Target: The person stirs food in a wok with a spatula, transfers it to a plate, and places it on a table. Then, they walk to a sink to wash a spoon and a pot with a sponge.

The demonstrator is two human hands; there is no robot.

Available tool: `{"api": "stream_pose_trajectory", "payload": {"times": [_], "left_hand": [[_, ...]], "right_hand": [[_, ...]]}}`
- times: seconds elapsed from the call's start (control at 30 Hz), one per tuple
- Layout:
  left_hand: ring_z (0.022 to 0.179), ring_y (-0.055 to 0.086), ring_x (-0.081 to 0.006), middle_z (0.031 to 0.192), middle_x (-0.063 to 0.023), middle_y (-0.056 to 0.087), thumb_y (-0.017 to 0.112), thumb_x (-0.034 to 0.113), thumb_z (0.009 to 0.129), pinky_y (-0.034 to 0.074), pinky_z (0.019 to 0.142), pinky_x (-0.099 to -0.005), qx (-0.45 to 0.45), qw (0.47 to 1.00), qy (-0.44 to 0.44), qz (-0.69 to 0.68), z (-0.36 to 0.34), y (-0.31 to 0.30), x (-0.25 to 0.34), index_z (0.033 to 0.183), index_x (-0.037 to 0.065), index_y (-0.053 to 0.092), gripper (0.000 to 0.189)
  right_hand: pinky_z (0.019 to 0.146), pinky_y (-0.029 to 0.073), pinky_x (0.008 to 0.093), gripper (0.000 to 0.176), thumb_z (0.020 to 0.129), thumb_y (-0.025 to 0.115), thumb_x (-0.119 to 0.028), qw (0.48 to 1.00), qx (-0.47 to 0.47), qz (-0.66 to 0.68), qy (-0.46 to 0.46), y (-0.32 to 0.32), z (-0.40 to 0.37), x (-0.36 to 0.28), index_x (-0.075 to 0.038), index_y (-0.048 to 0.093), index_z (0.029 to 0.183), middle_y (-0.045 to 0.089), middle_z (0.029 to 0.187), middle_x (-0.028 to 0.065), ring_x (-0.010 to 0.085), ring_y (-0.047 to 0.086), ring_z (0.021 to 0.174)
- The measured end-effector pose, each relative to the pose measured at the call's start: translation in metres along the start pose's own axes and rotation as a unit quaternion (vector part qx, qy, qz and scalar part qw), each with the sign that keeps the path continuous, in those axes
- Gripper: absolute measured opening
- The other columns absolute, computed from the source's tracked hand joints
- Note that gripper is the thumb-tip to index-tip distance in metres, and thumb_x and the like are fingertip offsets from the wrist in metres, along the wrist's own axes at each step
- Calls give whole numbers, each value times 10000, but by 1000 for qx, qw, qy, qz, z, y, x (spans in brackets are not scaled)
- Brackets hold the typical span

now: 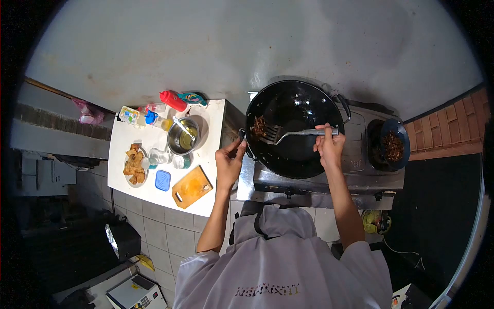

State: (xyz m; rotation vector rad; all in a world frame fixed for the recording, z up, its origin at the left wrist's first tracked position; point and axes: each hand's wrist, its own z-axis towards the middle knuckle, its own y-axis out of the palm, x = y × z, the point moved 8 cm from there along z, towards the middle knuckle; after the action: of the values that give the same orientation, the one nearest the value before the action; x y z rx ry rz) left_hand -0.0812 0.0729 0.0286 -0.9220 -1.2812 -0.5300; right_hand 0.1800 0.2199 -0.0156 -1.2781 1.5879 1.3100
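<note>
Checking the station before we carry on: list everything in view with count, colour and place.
Table: 1, white, left
Stove: 1, silver, right
Wok: 1, black, on stove
Small pan: 1, dark blue, stove's right end
Food: 2 portions, brown, in wok and small pan
Turner: 1, silver, in wok
Pot: 1, silver, on table
Board: 1, tan, table's near edge
Squeeze bottle: 1, red, table's far edge
Square lid or box: 1, blue, beside board
Jars: at least 2, clear, mid-table
Fried-looking pieces: several, golden, table's left
Remaining clutter: uncounted, mixed, table and floor
Shirt: 1, pale grey, worn
Left hand: 1, bare, at wok's left handle
Right hand: 1, bare, on turner's handle
</note>
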Motion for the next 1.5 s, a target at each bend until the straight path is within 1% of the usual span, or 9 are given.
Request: {"api": "stream_pose_trajectory", "payload": {"times": [0.17,0.3,0.5,0.63,0.73,1.0,1.2,1.33,1.5], "left_hand": [[685,531,-65,782,-74,661,612,160,862,445,643,-218,-6,1000,-11,-3,2,-1,-10,1032,-84,609,298],[715,538,-71,794,-81,664,607,162,866,451,667,-225,-10,1000,-1,-17,1,2,-9,1027,-88,609,297],[707,530,-69,772,-70,655,604,160,866,448,664,-224,-15,1000,6,-3,0,0,-5,1022,-94,606,298],[689,522,-67,749,-65,647,610,156,861,446,647,-226,-19,1000,-3,-2,1,0,-4,1025,-93,606,298],[676,517,-66,733,-63,643,617,155,856,445,634,-228,-16,1000,5,-13,2,0,-7,1024,-92,608,299],[668,513,-61,741,-57,643,629,155,848,445,639,-218,-14,1000,10,17,-1,0,4,1020,-96,608,305],[648,510,-57,727,-45,637,630,161,848,437,614,-211,-13,1000,-8,5,-1,0,-1,1015,-97,609,308],[645,510,-55,719,-45,635,632,159,846,434,602,-210,-12,1000,-4,-3,0,-1,-4,1011,-95,612,304],[661,507,-56,736,-48,640,635,142,843,439,615,-213,-11,1000,-11,15,1,-2,0,1011,-99,610,295]], "right_hand": [[324,362,265,288,937,470,-214,1000,-29,2,-3,-3,-3,1,24,591,830,471,470,56,87,345,288],[327,359,259,297,939,470,-224,1000,-18,7,-4,-1,-4,1,26,591,834,473,472,55,84,344,290],[331,361,247,304,941,467,-231,999,-30,7,-37,-3,-4,-20,28,591,837,465,469,49,75,344,297],[321,359,241,304,944,460,-224,997,-32,-48,-42,-17,-10,-36,28,597,844,452,452,44,69,351,300],[294,343,245,306,944,452,-205,992,-36,-112,-36,-17,-18,-39,26,601,810,445,438,38,66,342,290],[294,371,267,287,937,439,-170,999,-28,-26,-8,5,-17,-18,34,588,800,459,453,58,81,332,273],[296,377,269,291,939,433,-175,1000,2,6,-15,3,-13,-5,32,586,804,464,460,63,83,336,273],[296,377,266,287,936,440,-180,1000,-1,-2,-17,-2,-17,-10,31,587,807,461,453,58,81,350,281],[297,381,260,262,922,441,-154,999,-12,-26,-21,-9,-29,-33,26,590,805,453,441,42,85,381,299]]}}
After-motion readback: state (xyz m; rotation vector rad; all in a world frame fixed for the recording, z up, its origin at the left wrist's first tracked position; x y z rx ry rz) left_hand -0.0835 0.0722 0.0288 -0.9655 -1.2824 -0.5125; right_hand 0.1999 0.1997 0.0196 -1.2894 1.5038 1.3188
